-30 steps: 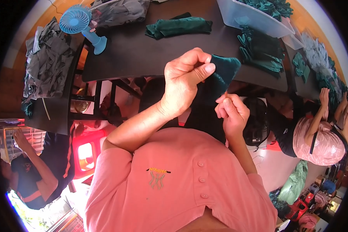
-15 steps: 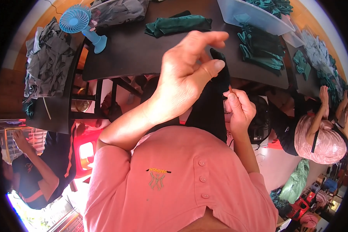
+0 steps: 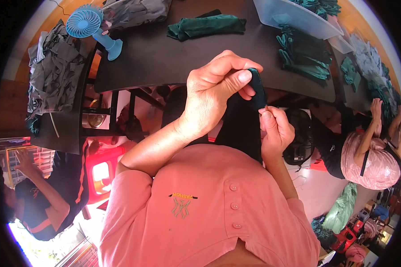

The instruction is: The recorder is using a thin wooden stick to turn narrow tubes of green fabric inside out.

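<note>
A small strip of dark green velvet fabric (image 3: 257,91) hangs between my two hands, in front of the table edge. Its upper end is pinched between the thumb and forefinger of my left hand (image 3: 209,91). Below it, my right hand (image 3: 278,131) is closed in a pinch at the strip's lower end. A thin, reddish-brown, stick-like thing (image 3: 266,107) shows at those fingertips; most of it is hidden.
On the dark table (image 3: 165,62) lie a folded green velvet bundle (image 3: 207,26), a green velvet stack (image 3: 305,53), a clear plastic bin (image 3: 294,20) and a blue fan (image 3: 83,22). Grey cloth (image 3: 53,75) is heaped at left. One person (image 3: 42,196) is at left, another (image 3: 370,155) at right.
My left thumb and forefinger, apart beside the fabric before, have closed on its upper end. My right hand stays nearly in place, still pinching.
</note>
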Demonstrator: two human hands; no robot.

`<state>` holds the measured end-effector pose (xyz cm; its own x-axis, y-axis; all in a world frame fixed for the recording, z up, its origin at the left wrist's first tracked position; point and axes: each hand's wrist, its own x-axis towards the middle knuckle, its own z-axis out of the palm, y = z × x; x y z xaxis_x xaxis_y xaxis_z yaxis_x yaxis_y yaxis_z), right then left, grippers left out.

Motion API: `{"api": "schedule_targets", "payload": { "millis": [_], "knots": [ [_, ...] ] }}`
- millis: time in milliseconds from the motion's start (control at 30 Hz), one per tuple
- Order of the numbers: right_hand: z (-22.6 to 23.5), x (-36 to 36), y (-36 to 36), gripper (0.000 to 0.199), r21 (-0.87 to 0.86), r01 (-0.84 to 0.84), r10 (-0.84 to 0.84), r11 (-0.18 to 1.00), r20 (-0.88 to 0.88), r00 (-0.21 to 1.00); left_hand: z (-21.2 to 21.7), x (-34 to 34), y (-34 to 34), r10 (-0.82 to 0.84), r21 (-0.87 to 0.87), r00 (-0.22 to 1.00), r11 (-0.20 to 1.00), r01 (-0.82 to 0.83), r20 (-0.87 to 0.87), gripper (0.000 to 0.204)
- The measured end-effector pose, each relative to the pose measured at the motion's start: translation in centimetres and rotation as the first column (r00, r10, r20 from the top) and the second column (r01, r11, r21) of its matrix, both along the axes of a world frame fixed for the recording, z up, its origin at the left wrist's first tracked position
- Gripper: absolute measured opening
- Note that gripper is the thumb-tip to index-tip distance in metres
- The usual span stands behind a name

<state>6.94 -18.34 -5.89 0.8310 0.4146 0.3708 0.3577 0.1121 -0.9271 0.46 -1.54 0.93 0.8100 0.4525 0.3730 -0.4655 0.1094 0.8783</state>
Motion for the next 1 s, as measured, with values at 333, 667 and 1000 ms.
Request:
{"api": "schedule_targets", "payload": {
  "millis": [333, 667, 1000],
  "knots": [
    [-0.3, -0.6, 0.0, 0.01, 0.05, -0.013, 0.022, 0.999, -0.188, 0.982, -1.8, 0.4, -0.5, 0.095, 0.008, 0.992, 0.995, -0.096, 0.085, 0.01],
    [0.4, 0.1, -0.2, 0.011, 0.056, 0.069, -0.074, 0.996, 0.091, 0.993, -0.7, -0.2, -0.2, -0.097, -0.118, 0.994, 0.988, 0.102, 0.049, 0.014],
    [0.0, -0.7, -0.5, 0.014, 0.313, -0.18, 0.313, 0.932, -0.449, 0.837, -2.3, -0.3, 0.6, -0.01, 0.081, 0.999, 0.997, 0.006, 0.041, 0.006]
  ]
}}
